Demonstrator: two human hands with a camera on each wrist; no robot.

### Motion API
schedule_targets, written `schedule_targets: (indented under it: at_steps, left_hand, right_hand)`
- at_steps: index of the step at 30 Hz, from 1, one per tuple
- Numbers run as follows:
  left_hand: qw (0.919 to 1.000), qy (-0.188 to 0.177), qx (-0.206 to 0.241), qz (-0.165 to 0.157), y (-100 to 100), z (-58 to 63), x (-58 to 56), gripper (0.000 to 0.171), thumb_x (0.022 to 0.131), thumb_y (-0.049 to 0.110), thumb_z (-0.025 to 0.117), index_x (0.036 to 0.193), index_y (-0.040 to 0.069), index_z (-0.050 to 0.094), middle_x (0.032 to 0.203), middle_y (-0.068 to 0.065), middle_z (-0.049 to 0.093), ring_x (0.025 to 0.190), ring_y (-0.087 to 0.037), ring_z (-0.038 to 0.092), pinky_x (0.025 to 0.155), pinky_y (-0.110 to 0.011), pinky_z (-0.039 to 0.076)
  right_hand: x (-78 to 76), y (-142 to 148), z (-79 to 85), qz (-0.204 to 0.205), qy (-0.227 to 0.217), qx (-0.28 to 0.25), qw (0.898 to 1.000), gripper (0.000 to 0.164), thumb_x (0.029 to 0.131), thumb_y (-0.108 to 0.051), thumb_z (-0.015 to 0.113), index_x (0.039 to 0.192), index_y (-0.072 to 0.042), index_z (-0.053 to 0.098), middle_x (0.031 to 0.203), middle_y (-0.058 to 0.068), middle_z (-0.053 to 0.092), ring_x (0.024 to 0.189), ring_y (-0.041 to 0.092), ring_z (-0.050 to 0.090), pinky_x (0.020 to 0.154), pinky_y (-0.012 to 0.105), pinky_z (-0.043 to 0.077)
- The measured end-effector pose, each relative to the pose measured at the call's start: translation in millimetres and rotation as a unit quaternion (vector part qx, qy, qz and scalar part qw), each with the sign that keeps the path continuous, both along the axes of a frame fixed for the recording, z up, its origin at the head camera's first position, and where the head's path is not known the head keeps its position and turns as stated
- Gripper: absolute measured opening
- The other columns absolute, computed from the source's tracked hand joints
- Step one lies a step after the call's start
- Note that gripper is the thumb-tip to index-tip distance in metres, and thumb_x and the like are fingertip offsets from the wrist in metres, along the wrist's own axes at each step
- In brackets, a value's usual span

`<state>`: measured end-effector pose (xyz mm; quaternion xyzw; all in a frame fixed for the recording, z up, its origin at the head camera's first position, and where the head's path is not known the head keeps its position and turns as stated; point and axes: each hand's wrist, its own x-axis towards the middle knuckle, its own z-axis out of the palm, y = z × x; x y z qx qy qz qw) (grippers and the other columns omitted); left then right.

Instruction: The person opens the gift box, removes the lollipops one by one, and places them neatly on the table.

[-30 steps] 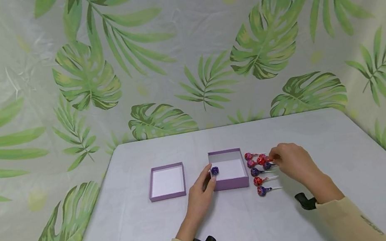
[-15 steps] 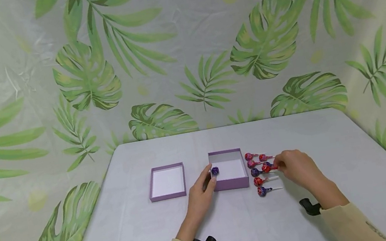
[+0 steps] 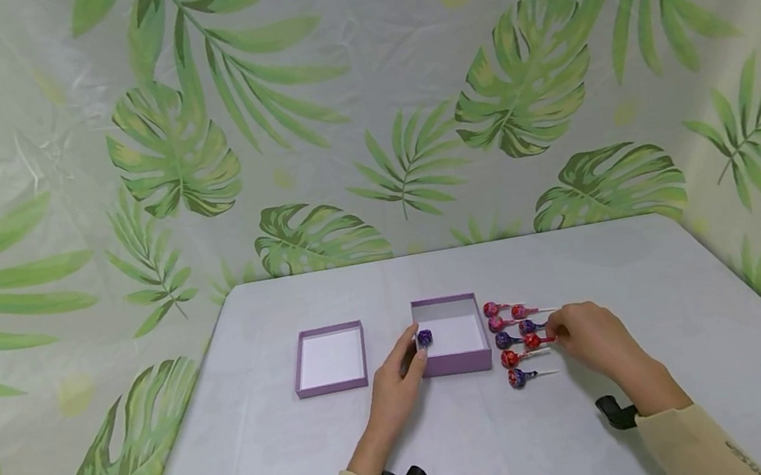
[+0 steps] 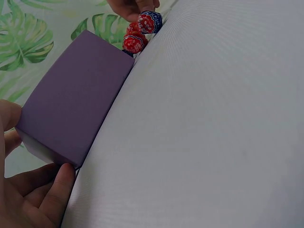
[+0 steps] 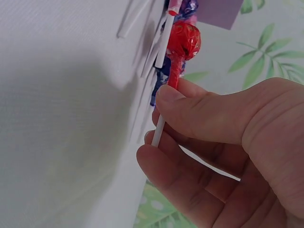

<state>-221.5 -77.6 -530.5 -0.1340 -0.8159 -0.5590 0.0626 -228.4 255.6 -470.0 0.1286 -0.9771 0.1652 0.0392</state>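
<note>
My right hand [image 3: 594,338] pinches the stick of a red-wrapped lollipop [image 5: 184,40] between thumb and fingers. In the head view, that lollipop's head lies among the other lollipops, right of the open purple box [image 3: 456,362]. At the box's left side, my left hand [image 3: 395,389] holds its wall and near corner; the left wrist view shows fingers [image 4: 59,190] against the bottom corner. A dark purple lollipop [image 3: 425,338] shows inside the box by the left fingertips. The rest of the box's visible floor is white.
Lollipops in two columns lie right of the box, among them a pink one [image 3: 492,309], a red one [image 3: 509,359] and a blue-and-red one [image 3: 517,378]. The shallow purple lid [image 3: 333,388] lies left of the box on the white table [image 3: 489,453]. A leaf-patterned sheet [image 3: 404,101] hangs behind.
My right hand has moved nearer and slightly right with the red lollipop, from above the far lollipops down to beside the blue ones. The left hand and box have stayed put.
</note>
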Motion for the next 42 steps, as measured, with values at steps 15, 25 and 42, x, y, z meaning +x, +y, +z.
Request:
schedule_targets:
  at_steps: [15,25,42]
  left_hand:
    - [1.0,-0.001,-0.001,-0.003,-0.5,-1.6,-0.7,0.05,0.105,0.038,0.055,0.153,0.027,0.046,0.146,-0.005,0.054,0.133,-0.016,0.051,0.108,-0.033,0.043]
    - [1.0,-0.001,0.002,-0.004,-0.5,0.1,0.9,0.049,0.105,0.036,0.055,0.153,0.026,0.047,0.146,-0.005,0.054,0.134,-0.017,0.05,0.109,-0.033,0.043]
    - [1.0,0.005,-0.002,-0.002,-0.8,-3.5,-1.6,0.049,0.105,0.036,0.055,0.152,0.025,0.047,0.145,-0.005,0.055,0.133,-0.02,0.052,0.108,-0.036,0.044]
  right_hand:
    - [-4.8,4.9,-8.1,-0.005,-0.018,0.006,1.0,0.014,0.084,-0.001,0.078,0.082,-0.014,0.074,0.082,0.0,0.068,0.073,0.019,0.056,0.066,0.042,0.052]
    - [-6.2,6.1,-13.0,-0.011,-0.029,0.015,0.999,0.017,0.083,0.002,0.076,0.086,-0.015,0.076,0.084,0.0,0.068,0.075,0.02,0.058,0.066,0.043,0.053]
    - [-3.7,11.4,-11.2,-0.022,-0.04,0.017,0.999,0.011,0.084,0.0,0.077,0.086,-0.011,0.077,0.086,0.003,0.069,0.08,0.024,0.062,0.072,0.048,0.056]
